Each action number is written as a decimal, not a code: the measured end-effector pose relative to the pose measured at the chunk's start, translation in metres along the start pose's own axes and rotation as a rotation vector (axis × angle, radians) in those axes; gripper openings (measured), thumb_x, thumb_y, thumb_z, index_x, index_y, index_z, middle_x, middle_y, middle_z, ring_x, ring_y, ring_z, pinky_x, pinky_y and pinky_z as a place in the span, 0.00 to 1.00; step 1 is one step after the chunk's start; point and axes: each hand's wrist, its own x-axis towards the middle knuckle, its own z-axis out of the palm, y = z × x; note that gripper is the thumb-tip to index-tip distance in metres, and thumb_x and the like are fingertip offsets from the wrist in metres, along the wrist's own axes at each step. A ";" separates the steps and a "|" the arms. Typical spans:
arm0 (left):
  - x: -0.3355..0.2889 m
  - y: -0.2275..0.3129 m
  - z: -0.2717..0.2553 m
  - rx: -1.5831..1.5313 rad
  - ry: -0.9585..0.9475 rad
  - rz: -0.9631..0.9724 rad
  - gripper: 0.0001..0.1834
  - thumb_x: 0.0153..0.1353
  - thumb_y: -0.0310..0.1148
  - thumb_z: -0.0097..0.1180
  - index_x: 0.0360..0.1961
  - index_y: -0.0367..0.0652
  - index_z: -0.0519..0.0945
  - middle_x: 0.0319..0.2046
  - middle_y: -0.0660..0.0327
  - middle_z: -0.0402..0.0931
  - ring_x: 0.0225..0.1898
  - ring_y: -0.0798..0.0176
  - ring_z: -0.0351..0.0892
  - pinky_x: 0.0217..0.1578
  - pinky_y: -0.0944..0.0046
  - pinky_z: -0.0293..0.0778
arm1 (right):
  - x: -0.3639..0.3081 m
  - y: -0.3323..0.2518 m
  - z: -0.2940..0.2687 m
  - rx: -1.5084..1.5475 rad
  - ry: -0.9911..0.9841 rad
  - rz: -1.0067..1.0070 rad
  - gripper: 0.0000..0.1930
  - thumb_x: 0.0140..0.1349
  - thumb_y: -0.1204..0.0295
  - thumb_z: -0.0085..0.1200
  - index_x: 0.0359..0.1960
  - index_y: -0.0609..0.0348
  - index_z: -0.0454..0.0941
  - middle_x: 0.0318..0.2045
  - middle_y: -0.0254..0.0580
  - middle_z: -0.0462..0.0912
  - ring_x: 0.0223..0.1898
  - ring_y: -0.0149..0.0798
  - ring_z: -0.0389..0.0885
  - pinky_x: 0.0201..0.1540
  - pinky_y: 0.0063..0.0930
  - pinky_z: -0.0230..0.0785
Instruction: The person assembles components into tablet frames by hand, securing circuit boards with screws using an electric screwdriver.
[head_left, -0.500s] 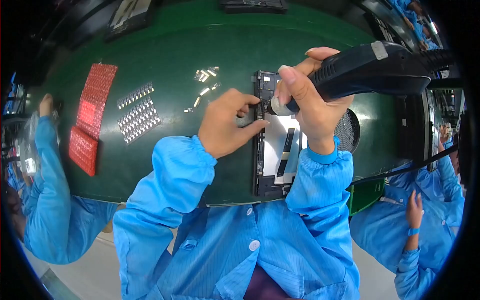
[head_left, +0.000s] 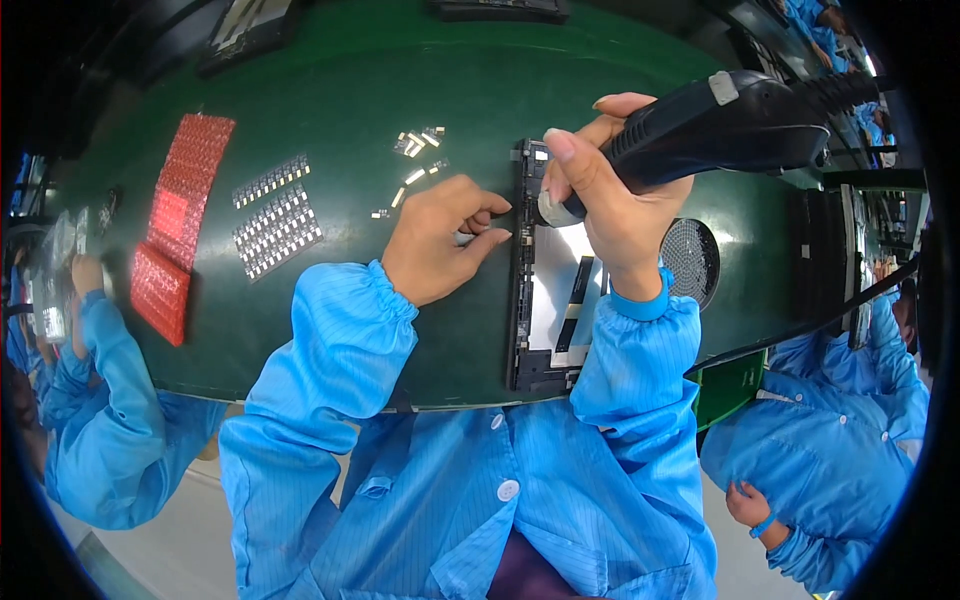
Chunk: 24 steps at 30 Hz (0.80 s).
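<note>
On green bench, right hand (head_left: 615, 215) still gripping electric screwdriver (head_left: 715, 125), left hand (head_left: 440, 240) fingers still pinched at tablet frame (head_left: 520, 300).

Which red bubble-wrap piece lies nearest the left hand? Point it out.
The upper, longer red strip, lying beside the rows of small grey parts. The other red piece sits lower, toward the mat's edge, farther from the left hand.

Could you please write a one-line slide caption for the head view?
Right hand presses a black electric screwdriver onto an open tablet frame; left hand steadies its edge.
</note>
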 end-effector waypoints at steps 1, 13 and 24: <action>0.000 0.000 0.000 -0.004 0.002 0.000 0.14 0.43 0.19 0.64 0.34 0.37 0.79 0.25 0.58 0.72 0.26 0.62 0.75 0.27 0.67 0.73 | 0.000 0.000 0.000 0.006 0.003 0.010 0.16 0.49 0.81 0.63 0.38 0.70 0.71 0.16 0.36 0.77 0.16 0.25 0.75 0.19 0.16 0.65; -0.002 -0.002 0.000 -0.038 -0.004 -0.035 0.15 0.42 0.19 0.63 0.35 0.37 0.79 0.25 0.58 0.72 0.26 0.62 0.76 0.27 0.67 0.73 | -0.011 -0.001 0.012 -0.132 -0.142 -0.030 0.17 0.50 0.87 0.58 0.41 0.64 0.67 0.16 0.40 0.75 0.16 0.30 0.74 0.22 0.23 0.69; -0.003 -0.004 -0.001 0.039 -0.001 0.020 0.14 0.44 0.19 0.63 0.35 0.37 0.78 0.26 0.57 0.73 0.27 0.62 0.77 0.28 0.66 0.74 | 0.004 -0.025 -0.010 -0.019 0.055 -0.112 0.18 0.49 0.81 0.63 0.41 0.65 0.71 0.17 0.36 0.78 0.18 0.25 0.76 0.23 0.16 0.66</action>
